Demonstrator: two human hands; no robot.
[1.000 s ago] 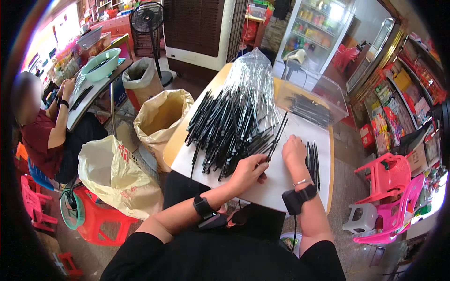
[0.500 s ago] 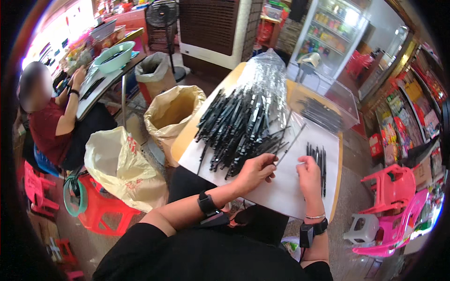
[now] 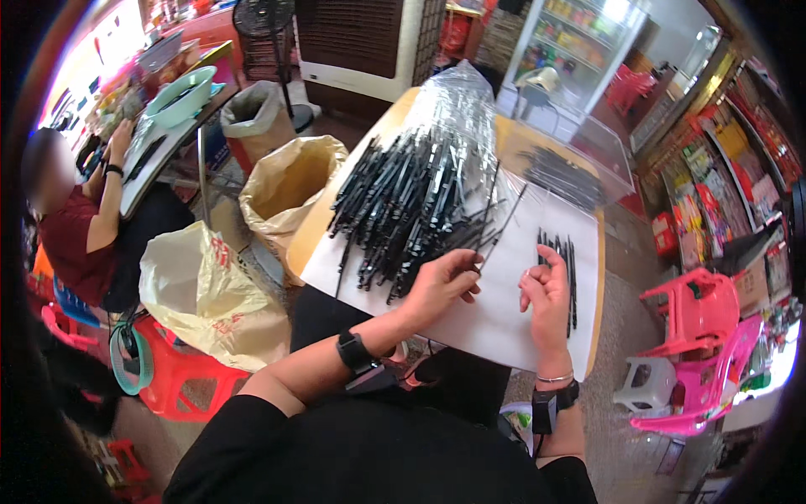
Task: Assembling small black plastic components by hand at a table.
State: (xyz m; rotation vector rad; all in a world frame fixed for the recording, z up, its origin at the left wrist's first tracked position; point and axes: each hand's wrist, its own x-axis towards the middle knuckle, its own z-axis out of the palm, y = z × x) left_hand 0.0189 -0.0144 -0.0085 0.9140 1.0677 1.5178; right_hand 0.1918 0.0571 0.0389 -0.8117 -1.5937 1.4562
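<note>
My left hand (image 3: 443, 284) is closed in a pinch over the table's front part. From its fingertips a thin black stick (image 3: 505, 225) slants up and to the right; a second one close beside it may be held too. To the right, my right hand (image 3: 547, 294) is raised with the index finger stretched up and the other fingers loosely bent, nothing visible in it. Just beyond it lies a small row of black sticks (image 3: 572, 281). A large heap of black sticks (image 3: 403, 214), partly inside a clear plastic bag (image 3: 457, 97), spreads left of my hands.
The white-topped table (image 3: 478, 340) has a clear plastic box (image 3: 617, 160) with more black sticks at its far right. Open sacks, one brown (image 3: 290, 181) and one yellow (image 3: 210, 294), stand left. A co-worker (image 3: 80, 235) sits far left. Pink chairs (image 3: 697, 307) stand right.
The view has shifted slightly, so the scene sits higher and further left. My right hand has turned and lifted its index finger. My left hand keeps its pinch.
</note>
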